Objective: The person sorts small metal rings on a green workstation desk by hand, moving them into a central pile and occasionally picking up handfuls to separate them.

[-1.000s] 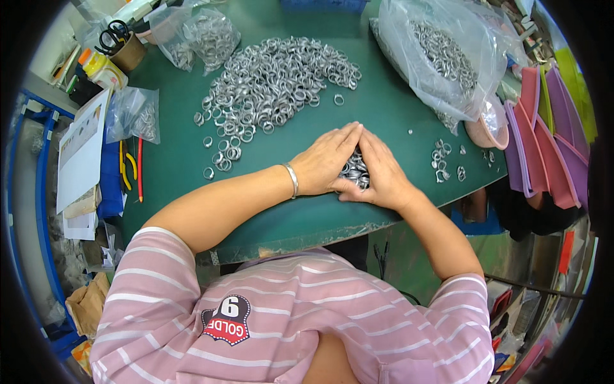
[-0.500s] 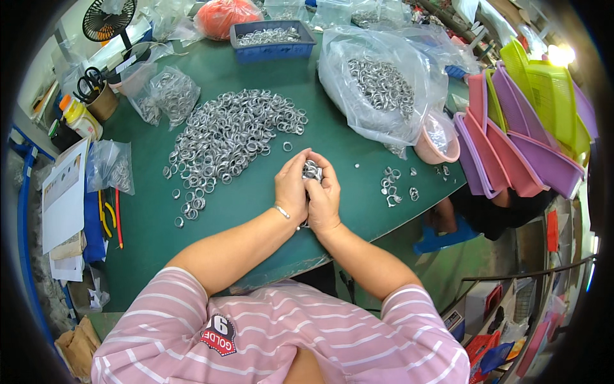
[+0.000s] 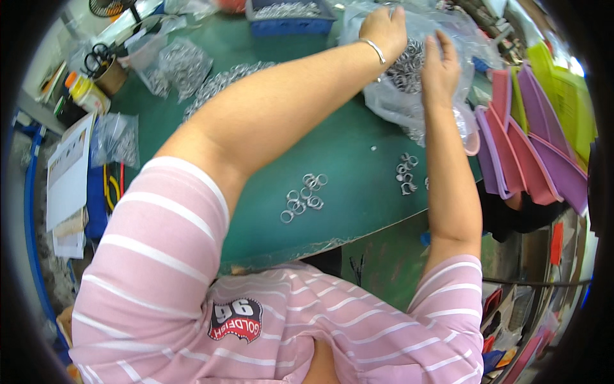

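My left hand (image 3: 385,32), with a silver bangle at the wrist, is over the far left part of a large clear plastic bag (image 3: 377,99). Its fingers are mostly turned out of sight. To its right, over the same bag, my right hand (image 3: 441,72) is open with fingers stretched away from me. Many silver metal rings (image 3: 405,72) fill the bag between the hands. A small group of loose rings (image 3: 306,197) lies on the green table near me. My left arm partly covers a larger ring pile (image 3: 224,83).
A blue tray of rings (image 3: 291,24) stands at the back. Stacked plastic baskets (image 3: 534,128) crowd the right, beside a pink tub (image 3: 472,142). Bagged rings (image 3: 184,64), scissors (image 3: 99,59) and a bottle (image 3: 87,95) are at left. More rings (image 3: 406,173) lie by the right edge.
My hands, cupped together around rings over the table, have moved forward and right to the bag and separated. Loose rings now show where my forearms were. The view has shifted.
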`<state>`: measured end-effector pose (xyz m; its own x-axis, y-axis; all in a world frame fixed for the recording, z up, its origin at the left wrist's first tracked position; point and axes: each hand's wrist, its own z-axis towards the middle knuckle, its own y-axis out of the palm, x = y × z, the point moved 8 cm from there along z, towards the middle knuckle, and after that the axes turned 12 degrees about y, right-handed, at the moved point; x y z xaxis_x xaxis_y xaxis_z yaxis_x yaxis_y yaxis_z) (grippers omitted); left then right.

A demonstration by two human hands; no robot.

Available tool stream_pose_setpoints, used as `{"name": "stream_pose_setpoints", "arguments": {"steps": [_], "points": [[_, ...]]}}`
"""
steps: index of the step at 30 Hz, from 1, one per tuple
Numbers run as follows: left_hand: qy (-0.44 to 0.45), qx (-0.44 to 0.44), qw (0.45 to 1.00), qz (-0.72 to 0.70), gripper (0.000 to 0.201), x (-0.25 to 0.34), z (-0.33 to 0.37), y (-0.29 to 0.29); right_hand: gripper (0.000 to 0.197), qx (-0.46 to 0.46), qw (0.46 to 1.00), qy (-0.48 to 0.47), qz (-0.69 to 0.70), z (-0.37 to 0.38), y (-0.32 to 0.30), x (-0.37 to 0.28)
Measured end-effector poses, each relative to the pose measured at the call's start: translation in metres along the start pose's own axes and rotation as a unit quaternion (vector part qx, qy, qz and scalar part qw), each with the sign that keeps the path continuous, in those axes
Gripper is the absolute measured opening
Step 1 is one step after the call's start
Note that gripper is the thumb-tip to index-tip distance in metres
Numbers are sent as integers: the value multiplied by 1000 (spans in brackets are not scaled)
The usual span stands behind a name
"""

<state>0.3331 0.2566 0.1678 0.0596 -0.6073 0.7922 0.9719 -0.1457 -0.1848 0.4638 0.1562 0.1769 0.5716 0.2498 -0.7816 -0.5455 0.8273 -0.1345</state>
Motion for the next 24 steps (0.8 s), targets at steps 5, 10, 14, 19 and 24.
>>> {"name": "stream_pose_setpoints", "arguments": {"steps": [5, 10, 14, 19, 24], "points": [[61, 109, 985, -116, 27, -52, -32, -115, 46, -448, 883, -135, -26, -180, 34, -37], [-48, 153, 978, -134, 28, -41, -134, -225, 57, -627, 709, -307, -98, -313, 41, -51], [-56, 194, 978, -49, 30, -53, -203, -304, 36, -624, 732, -274, 16, -314, 52, -46], [-79, 131, 976, 158, 28, -49, -267, -350, 27, -583, 774, -247, 20, -301, 69, -45], [-68, -98, 891, 438, 33, -42, -300, -334, 24, -590, 744, -313, 3, -309, 69, -64]]}}
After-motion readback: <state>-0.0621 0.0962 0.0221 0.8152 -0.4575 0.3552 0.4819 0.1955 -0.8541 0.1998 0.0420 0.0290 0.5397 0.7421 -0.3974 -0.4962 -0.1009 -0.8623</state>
